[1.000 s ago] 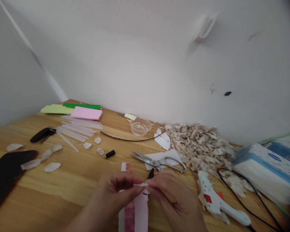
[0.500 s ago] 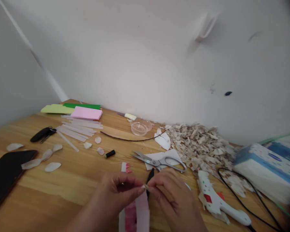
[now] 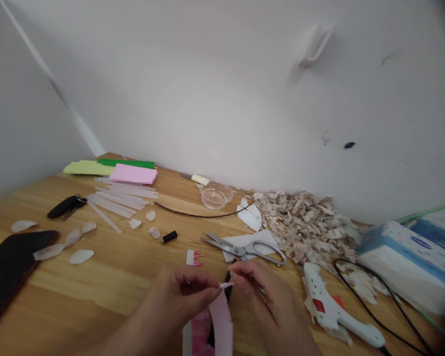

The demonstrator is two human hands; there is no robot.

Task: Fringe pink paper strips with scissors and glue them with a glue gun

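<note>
My left hand (image 3: 187,294) is closed in a pinch on the upper end of a pale pink paper strip (image 3: 222,321), which hangs and curves down toward the bottom edge. A small folded tip of the strip shows between my two hands. My right hand (image 3: 261,296) pinches at that tip with thumb and forefinger. Behind the strip lies a dark pink and white piece (image 3: 200,333), partly covered. A black pen-like thing (image 3: 227,291) is half hidden between the hands. Just beyond them are silver scissors (image 3: 244,246) and a small white card with pink tips (image 3: 192,257).
A white glue gun (image 3: 326,301) with its black cord (image 3: 366,267) lies at right, near a tissue pack (image 3: 407,262). Dried petals (image 3: 303,222) are heaped by the wall. At left are a phone (image 3: 11,277), keys (image 3: 64,205), pale strips (image 3: 118,198) and coloured paper (image 3: 133,173).
My right fingers have shifted slightly away from the left ones, so more of the strip's pink tip shows between them. The hanging strip has swung a little to the right.
</note>
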